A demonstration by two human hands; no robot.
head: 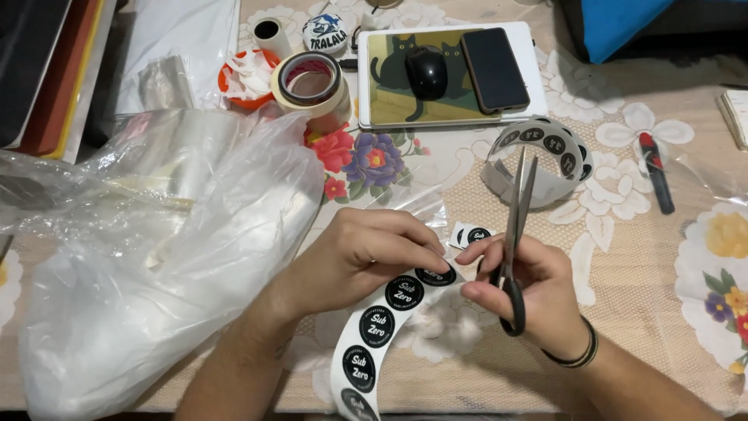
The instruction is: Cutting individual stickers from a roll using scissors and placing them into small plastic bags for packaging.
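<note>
I see my left hand [366, 253] curled over the top end of a white strip of round black stickers [372, 343], fingertips pinching it where the strip meets the right hand. The strip runs from that pinch down and to the left, off the near edge of the view. My right hand [530, 288] is closed around the black handles of a pair of scissors [516, 234], thumb and forefinger also touching the strip's end; the blades point up and away from me, parted only narrowly. Just beyond the fingers, a small cut sticker piece [471, 235] lies on the floral desk [623, 257]. Farther back, behind the blade tips, a loose coil of the same sticker strip [557, 148] stands on the desk. To my left a big crumpled clear plastic bag [156, 257] fills that side, close beside my left forearm. At the far edge sit a roll of masking tape [312, 82] and a white tablet [444, 74] carrying a black mouse [426, 72] and a dark phone [494, 68].
</note>
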